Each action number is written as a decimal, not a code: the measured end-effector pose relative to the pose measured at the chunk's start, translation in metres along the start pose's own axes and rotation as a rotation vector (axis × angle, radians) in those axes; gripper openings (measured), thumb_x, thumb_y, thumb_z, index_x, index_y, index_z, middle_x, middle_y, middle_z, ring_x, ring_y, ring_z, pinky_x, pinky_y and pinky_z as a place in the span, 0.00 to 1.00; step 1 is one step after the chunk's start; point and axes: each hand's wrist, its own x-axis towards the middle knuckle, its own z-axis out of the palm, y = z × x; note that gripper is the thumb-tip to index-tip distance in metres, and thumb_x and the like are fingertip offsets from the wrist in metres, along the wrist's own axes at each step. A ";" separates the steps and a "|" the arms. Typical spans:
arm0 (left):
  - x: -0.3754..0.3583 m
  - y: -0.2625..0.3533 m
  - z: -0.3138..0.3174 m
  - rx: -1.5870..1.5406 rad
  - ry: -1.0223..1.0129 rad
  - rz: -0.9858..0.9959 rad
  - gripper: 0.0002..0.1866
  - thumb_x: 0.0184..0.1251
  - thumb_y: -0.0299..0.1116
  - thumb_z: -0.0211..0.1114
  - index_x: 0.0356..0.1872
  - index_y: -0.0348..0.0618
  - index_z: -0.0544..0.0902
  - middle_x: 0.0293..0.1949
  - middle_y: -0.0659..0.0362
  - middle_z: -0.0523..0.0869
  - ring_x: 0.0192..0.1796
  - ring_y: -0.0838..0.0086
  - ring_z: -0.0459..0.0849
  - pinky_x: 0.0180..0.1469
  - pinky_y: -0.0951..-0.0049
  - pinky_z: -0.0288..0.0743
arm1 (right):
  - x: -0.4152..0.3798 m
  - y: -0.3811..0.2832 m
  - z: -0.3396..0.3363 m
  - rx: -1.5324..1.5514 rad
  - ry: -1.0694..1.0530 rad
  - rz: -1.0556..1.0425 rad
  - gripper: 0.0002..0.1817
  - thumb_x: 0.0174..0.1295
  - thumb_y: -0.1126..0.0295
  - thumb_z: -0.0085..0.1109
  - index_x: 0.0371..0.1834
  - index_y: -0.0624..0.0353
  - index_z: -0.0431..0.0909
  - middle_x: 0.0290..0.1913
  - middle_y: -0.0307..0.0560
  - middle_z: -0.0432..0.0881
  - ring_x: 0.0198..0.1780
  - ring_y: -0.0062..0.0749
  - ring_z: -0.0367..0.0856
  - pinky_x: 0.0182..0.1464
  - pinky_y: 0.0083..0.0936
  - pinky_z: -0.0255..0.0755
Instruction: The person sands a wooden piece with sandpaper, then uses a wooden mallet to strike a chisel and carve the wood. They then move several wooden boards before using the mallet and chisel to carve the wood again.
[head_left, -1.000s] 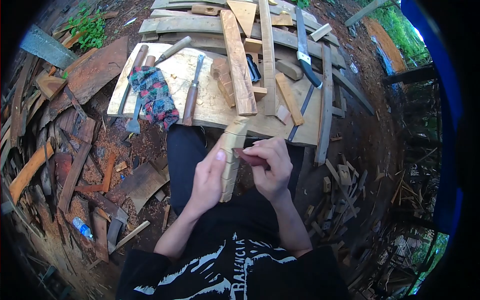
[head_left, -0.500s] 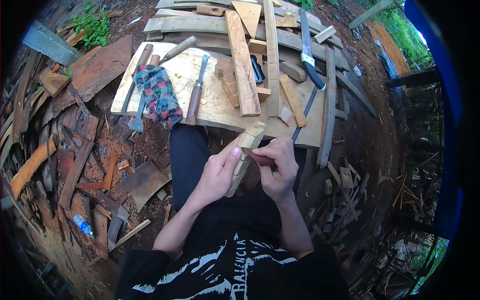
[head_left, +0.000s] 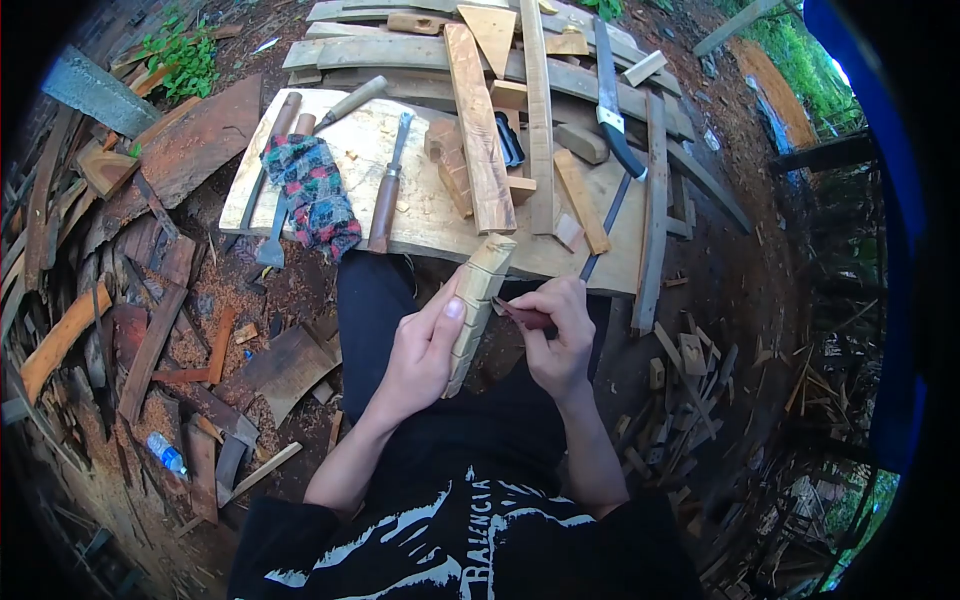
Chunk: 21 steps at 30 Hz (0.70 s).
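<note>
A pale notched piece of wood (head_left: 478, 298) is gripped upright in my left hand (head_left: 425, 350), its thumb on the near face. My right hand (head_left: 560, 335) pinches a small reddish-brown piece (head_left: 528, 317), possibly folded sandpaper, close to the notched wood's right edge. Beyond my hands, a wooden work surface (head_left: 430, 233) carries a chisel (head_left: 390, 185) with a brown handle, a plaid cloth (head_left: 312, 195) and a thick wooden block (head_left: 480, 130).
A handsaw (head_left: 612, 100) lies at the back right, beside long wooden strips (head_left: 655, 210). Wood scraps (head_left: 285, 365) and shavings cover the ground on the left, with a plastic bottle (head_left: 166, 453) among them. More offcuts (head_left: 690, 380) lie at the right.
The notched wood has turned and shifted slightly left in my left hand, showing more of its notched face. A small gap now shows between the wood and my right hand's fingers.
</note>
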 end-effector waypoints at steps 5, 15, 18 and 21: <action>-0.002 -0.013 0.005 0.108 -0.088 0.006 0.23 0.86 0.36 0.46 0.72 0.32 0.72 0.56 0.45 0.87 0.55 0.67 0.87 0.62 0.69 0.76 | 0.007 -0.016 0.002 0.024 0.021 -0.080 0.14 0.47 0.87 0.68 0.36 0.59 0.82 0.32 0.43 0.78 0.38 0.39 0.75 0.44 0.32 0.68; -0.002 -0.009 0.004 -0.461 -0.015 -0.325 0.28 0.88 0.50 0.38 0.69 0.37 0.72 0.32 0.59 0.83 0.32 0.79 0.81 0.36 0.78 0.76 | -0.022 0.014 0.007 0.099 0.003 0.274 0.11 0.58 0.85 0.69 0.42 0.62 0.83 0.35 0.43 0.80 0.38 0.31 0.80 0.41 0.25 0.73; -0.001 -0.014 0.005 -0.468 -0.045 -0.316 0.28 0.88 0.50 0.38 0.68 0.37 0.72 0.32 0.60 0.83 0.33 0.79 0.81 0.37 0.78 0.75 | -0.016 0.007 0.006 0.155 0.073 0.317 0.11 0.57 0.84 0.71 0.42 0.61 0.83 0.36 0.44 0.80 0.39 0.33 0.78 0.40 0.27 0.72; 0.000 -0.012 -0.001 -0.464 -0.058 -0.343 0.26 0.88 0.46 0.44 0.72 0.36 0.70 0.48 0.58 0.85 0.45 0.80 0.84 0.50 0.77 0.79 | -0.012 -0.003 0.002 0.136 0.074 0.282 0.12 0.58 0.84 0.71 0.43 0.62 0.83 0.37 0.45 0.80 0.39 0.33 0.79 0.40 0.26 0.73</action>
